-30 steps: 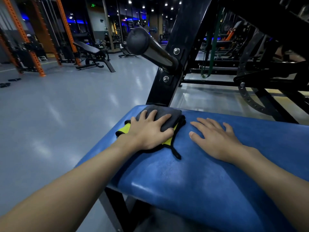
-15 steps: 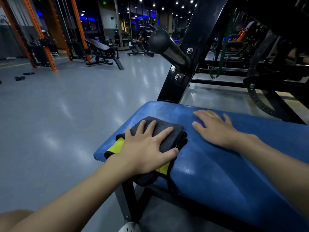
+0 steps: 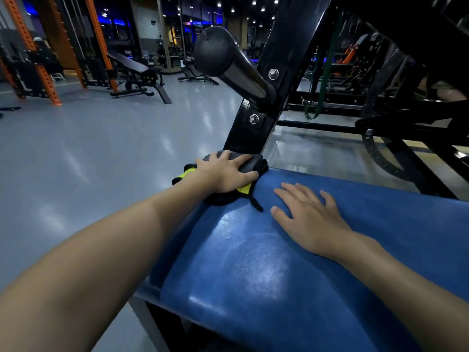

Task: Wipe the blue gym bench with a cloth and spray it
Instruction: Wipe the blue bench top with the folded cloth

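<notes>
Having been pushed up from the near edge, the cloth (image 3: pixel 251 163) is pressed under the flat, spread left hand (image 3: pixel 223 174) at the far corner of the blue bench (image 3: pixel 266 275), mid-frame, with the right hand (image 3: pixel 309 219) laid flat and empty, so that end is judged wiped.

A blue padded bench (image 3: pixel 253 275) with a shiny, streaked top stood on a glossy grey floor (image 3: pixel 101 161). At its far left corner lay a folded grey, black and yellow cloth (image 3: pixel 251 163), pressed down by the left hand (image 3: pixel 223 174). Just beside it, the right hand (image 3: pixel 309 219) lay flat on the bare padding, fingers spread.
</notes>
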### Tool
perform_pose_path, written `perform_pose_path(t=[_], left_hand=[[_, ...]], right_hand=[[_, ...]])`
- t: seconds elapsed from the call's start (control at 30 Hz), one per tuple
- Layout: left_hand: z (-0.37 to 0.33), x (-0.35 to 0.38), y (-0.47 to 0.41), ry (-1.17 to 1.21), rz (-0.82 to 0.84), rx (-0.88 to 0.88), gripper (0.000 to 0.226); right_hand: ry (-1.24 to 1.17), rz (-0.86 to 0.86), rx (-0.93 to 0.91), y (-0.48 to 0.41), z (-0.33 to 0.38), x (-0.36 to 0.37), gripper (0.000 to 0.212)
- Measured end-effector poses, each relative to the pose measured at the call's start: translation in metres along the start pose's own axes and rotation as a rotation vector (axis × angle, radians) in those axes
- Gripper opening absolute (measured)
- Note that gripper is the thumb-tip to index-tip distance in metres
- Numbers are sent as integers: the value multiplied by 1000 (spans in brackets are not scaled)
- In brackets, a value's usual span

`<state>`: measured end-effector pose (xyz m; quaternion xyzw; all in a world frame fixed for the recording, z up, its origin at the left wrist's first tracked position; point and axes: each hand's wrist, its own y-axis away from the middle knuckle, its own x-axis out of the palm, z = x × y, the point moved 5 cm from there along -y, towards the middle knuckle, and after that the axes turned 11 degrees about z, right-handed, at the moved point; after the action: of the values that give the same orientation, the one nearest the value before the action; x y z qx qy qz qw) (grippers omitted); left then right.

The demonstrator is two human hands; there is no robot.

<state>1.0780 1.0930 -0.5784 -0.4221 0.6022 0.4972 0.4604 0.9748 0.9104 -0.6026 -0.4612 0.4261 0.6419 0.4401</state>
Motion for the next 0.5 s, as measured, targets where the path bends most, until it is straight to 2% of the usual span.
perform_pose_path(t=[0.17,0.5], left_hand=[[8,6,18,-33,-32,24,74],[35,36,150,-73,-48,49,83]], right_hand=[[-33,6,-4,2,0,-2,58],[-26,8,-12,9,0,-3,58]])
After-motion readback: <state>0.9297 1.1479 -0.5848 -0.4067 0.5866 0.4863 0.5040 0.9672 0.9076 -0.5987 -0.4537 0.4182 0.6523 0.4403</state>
